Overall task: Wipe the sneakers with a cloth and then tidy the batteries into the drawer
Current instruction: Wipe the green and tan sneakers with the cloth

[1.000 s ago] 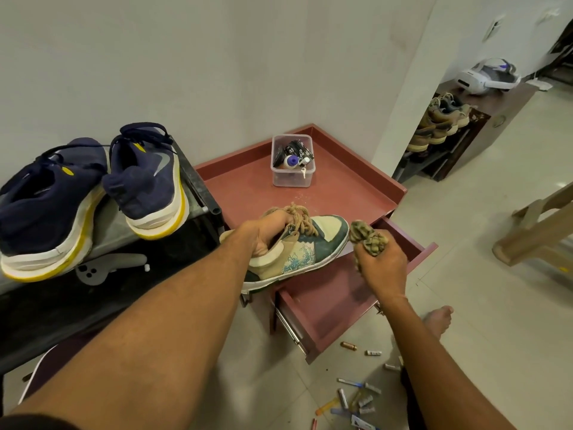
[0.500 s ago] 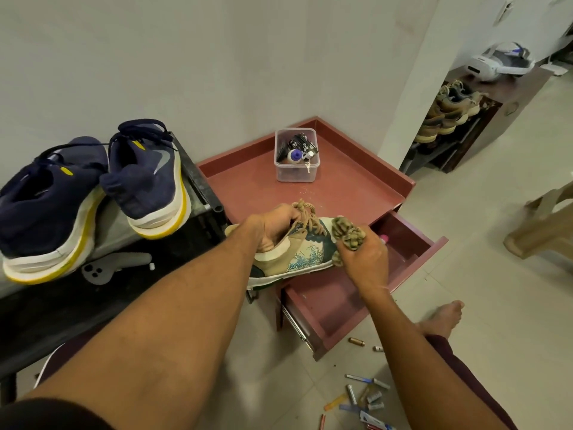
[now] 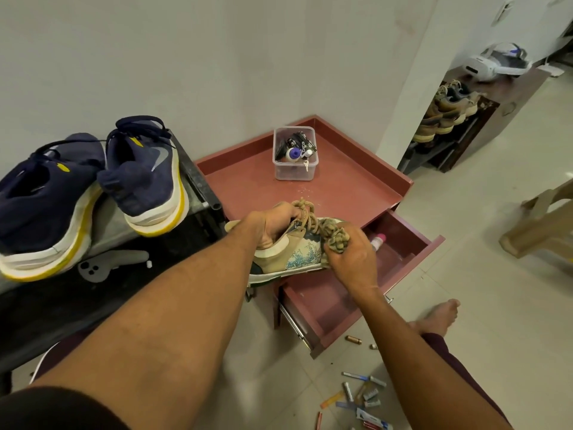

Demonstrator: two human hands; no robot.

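My left hand [image 3: 273, 223] grips a tan sneaker [image 3: 291, 256] with a blue wave print by its collar, holding it over the front of the red cabinet. My right hand [image 3: 350, 256] is closed around a bunched patterned cloth [image 3: 335, 238] and presses it against the sneaker's side near the toe, which it hides. Below them the red drawer [image 3: 322, 308] stands pulled out, with a small white and pink bottle [image 3: 379, 240] inside. Several batteries [image 3: 362, 392] lie scattered on the tiled floor in front of the drawer. A pair of navy sneakers [image 3: 93, 193] rests on the black shelf to the left.
A clear plastic box [image 3: 294, 155] of small items stands on the red cabinet top [image 3: 347, 187]. A grey controller [image 3: 108, 265] lies on the black shelf. A shoe rack [image 3: 446, 119] stands at the back right, a wooden stool [image 3: 539, 225] at the right. My bare foot [image 3: 440, 315] is near the drawer.
My right hand with the cloth has moved left from beside the toe onto the sneaker's side. The left hand keeps hold of the sneaker.
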